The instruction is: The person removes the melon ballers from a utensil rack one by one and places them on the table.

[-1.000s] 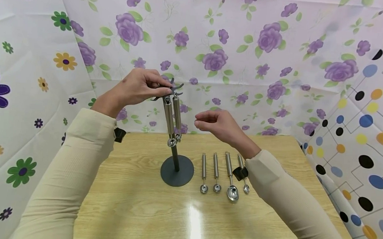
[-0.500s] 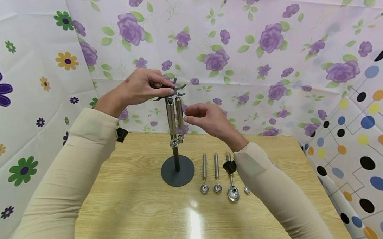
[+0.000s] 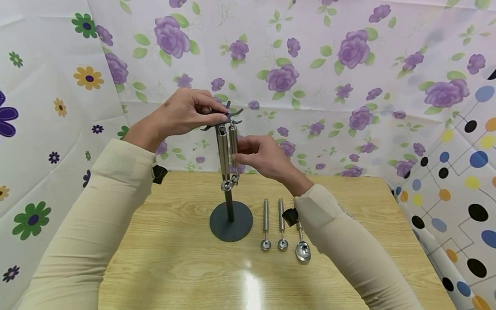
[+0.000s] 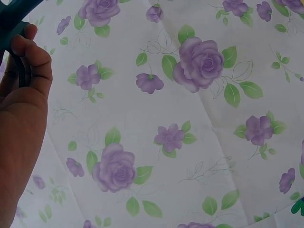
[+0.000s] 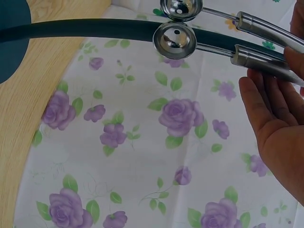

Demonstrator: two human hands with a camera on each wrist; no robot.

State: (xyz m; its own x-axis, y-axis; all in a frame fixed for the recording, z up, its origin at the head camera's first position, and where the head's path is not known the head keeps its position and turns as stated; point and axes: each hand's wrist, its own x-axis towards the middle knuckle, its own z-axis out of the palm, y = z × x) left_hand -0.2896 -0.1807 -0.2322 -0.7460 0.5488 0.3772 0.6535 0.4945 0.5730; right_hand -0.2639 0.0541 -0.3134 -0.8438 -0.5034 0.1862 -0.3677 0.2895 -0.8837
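A dark metal stand (image 3: 230,207) with curved hooks on top stands on the table. My left hand (image 3: 188,111) pinches the stand's top among the hooks. Two steel melon ballers hang from the hooks: a front melon baller (image 3: 223,149) and a right-hand melon baller (image 3: 233,141), scoops downward. With thumb and fingers, my right hand (image 3: 266,158) pinches the handle of the right-hand one. Both round scoops (image 5: 175,40) show close to the pole in the right wrist view. In the left wrist view, the left fingers (image 4: 35,57) curl by a dark hook at the edge.
On the table right of the stand's round base (image 3: 231,227) lie two melon ballers (image 3: 266,224) and a larger oval scoop (image 3: 303,250), partly under the right forearm. Wooden tabletop (image 3: 178,262) surrounds them. Patterned cloths (image 3: 285,33) hang behind and at both sides.
My right hand has moved left from beside the stand to the right-hand hanging melon baller and taken its handle. The left hand keeps its hold on the stand's top.
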